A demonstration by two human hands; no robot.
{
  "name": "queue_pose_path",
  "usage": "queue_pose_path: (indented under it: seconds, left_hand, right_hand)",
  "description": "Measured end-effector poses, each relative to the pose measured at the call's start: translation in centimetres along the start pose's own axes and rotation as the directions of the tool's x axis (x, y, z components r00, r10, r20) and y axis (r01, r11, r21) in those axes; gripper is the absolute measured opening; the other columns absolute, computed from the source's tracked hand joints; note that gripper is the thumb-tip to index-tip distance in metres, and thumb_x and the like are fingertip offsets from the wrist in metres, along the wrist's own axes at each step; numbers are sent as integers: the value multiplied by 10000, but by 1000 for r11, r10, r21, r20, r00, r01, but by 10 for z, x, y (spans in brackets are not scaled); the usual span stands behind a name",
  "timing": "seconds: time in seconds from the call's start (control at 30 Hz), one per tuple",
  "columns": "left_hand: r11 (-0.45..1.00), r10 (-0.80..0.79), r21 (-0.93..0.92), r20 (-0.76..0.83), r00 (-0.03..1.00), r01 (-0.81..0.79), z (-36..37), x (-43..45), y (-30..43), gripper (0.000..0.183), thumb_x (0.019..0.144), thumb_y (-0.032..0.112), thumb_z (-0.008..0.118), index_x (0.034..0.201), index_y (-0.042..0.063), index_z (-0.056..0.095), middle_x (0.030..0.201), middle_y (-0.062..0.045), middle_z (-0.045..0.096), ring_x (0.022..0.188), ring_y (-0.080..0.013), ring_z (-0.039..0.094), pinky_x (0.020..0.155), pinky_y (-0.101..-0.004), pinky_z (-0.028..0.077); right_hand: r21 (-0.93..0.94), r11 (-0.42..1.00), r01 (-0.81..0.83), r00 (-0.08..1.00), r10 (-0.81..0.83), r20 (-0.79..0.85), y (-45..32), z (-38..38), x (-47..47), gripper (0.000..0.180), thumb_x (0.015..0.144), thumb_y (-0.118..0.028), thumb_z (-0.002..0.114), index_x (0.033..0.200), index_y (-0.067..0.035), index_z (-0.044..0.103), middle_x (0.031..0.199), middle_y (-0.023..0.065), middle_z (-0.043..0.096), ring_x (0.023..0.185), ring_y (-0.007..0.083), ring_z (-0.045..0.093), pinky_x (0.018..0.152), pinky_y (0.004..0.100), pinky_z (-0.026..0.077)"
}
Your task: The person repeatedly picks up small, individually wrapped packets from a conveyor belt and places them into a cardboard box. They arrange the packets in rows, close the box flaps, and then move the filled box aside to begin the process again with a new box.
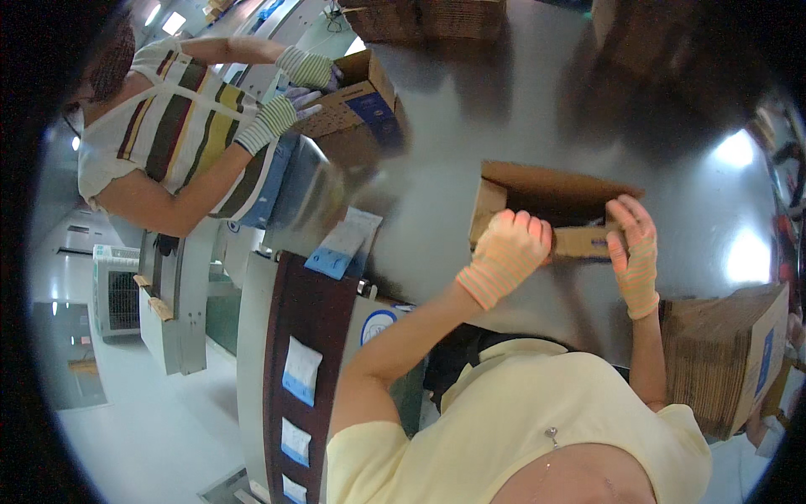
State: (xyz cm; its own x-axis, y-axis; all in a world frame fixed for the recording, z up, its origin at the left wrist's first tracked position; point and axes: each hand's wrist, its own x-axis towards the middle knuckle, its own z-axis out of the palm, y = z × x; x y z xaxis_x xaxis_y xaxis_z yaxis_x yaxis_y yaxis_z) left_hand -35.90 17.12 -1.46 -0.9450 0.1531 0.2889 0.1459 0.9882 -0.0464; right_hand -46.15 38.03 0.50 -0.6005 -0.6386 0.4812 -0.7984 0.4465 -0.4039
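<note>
An open-topped cardboard box (582, 242) stands on the metal table before me. My left hand (513, 249), in an orange-striped knitted glove, is closed over the near left edge of the box, its fingers curled at the rim. At the box's right end is my right hand (633, 252), gloved alike, with fingers and thumb apart around the corner and side panel. The inside of the box is dark, and its contents cannot be made out. Blue-and-white packets (343, 242) lie at the table's left edge, where a dark conveyor belt (321, 302) ends.
More packets (302, 372) lie on the belt. A stack of flattened cartons (711, 359) stands at right, and other cartons (434, 19) at the far edge. At upper left, a co-worker in striped gloves has both hands at another box (359, 94).
</note>
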Motion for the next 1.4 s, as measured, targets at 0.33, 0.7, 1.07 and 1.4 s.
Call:
queue_pose_path:
  seconds: [0.33, 0.7, 1.07, 1.4]
  left_hand:
    - [-729, -497, -665, 679, 541, 164, 88, -19, 0, 750, 825, 500, 697, 1271, -48, 447, 1165, -129, 581, 1035, -218, 579, 884, -357, 496]
    - [386, -834, -814, -107, 541, 434, 11, -11, -30, 334, 940, 230, 541, 1176, -6, 542, 995, -170, 625, 903, -341, 598, 812, -419, 482]
    - [-267, -628, -865, 490, 604, 424, 18, -24, -55, 317, 982, 328, 529, 967, 20, 604, 825, 40, 542, 784, -47, 488, 642, -259, 431]
    - [677, -537, -570, 49, 842, 466, 39, -8, -25, 878, 776, 174, 714, 1472, -17, 213, 1519, -184, 270, 1420, -335, 231, 1163, -415, 193]
  right_hand:
    - [43, 928, 370, 842, -354, 408, 6, -7, -20, 385, 563, -251, 784, 908, -142, 653, 1118, 18, 608, 1238, 292, 466, 1056, 554, 319]
    - [-85, 820, 566, 623, -358, 695, -78, -1, 23, 49, 772, -242, 625, 772, -212, 663, 704, -89, 623, 852, 141, 591, 817, 412, 419]
    - [-9, 851, 525, 684, -416, 600, -72, 19, 11, 131, 702, -198, 622, 658, -204, 499, 571, -59, 382, 720, 129, 500, 616, 335, 338]
    - [20, 841, 540, 666, -442, 602, -69, 16, 19, 124, 687, -206, 622, 632, -205, 511, 574, -64, 422, 720, 136, 516, 595, 351, 360]
